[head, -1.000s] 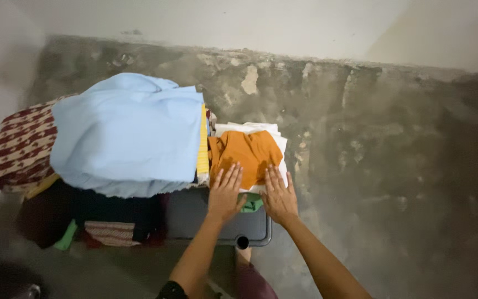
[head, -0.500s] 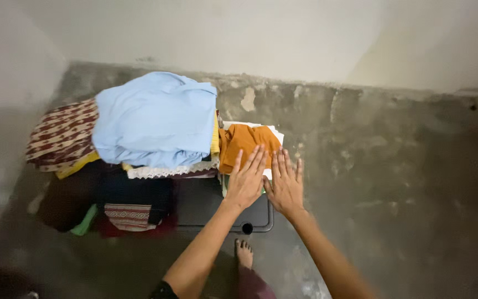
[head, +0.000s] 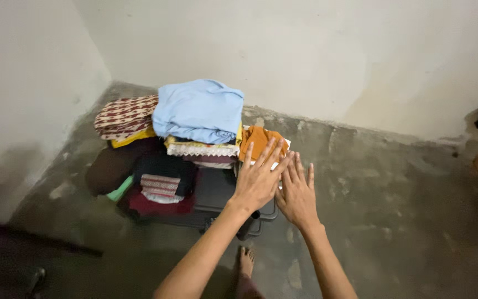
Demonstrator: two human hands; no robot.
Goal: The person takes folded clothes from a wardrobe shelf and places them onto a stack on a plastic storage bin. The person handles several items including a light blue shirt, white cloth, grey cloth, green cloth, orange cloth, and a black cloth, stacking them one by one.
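My left hand [head: 259,178] and my right hand [head: 297,192] are stretched out side by side, palms down, fingers spread, holding nothing. They hover over the near right corner of a dark suitcase [head: 215,195] on the floor. Just beyond my left fingertips lies a folded orange cloth [head: 257,140] on something white. A folded light blue garment [head: 199,110] tops a stack of folded clothes on the case. A red-and-white patterned cloth [head: 126,114] lies at the stack's left.
More folded clothes, among them a striped piece [head: 160,186] and a dark one, spill off the case's left side. Bare grey concrete floor [head: 394,194] spreads to the right. White walls meet in a corner behind. A bare foot [head: 244,261] shows below my arms.
The view has pulled back and tilted up, showing more wall. My hands have lifted off the orange cloth and now hover nearer to me, fingers spread wider.
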